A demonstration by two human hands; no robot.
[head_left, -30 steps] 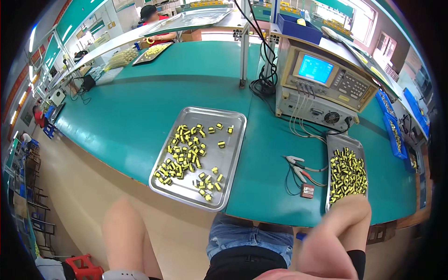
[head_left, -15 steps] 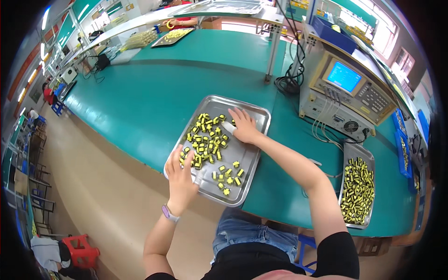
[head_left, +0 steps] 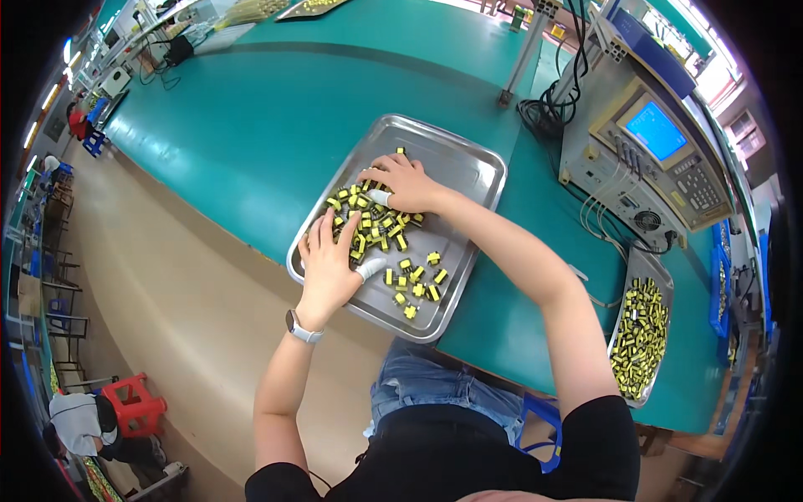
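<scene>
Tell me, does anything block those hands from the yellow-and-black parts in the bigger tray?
Nothing visible: the left hand and right hand are at the yellow-and-black parts in the open metal tray.

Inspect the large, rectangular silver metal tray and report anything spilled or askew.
No spill shows: the small, blocky yellow-black components lie inside the tray. Oddly, its near edge seems to reach or overhang the flat green tabletop's edge, which looks precarious.

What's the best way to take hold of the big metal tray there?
Probably by the raised rim of the metal tray, left hand and right hand on opposite long sides, coming from outside. The rim offers an edge to grip, and loose yellow-and-black parts lie inside, so keeping it level seems wise.
</scene>
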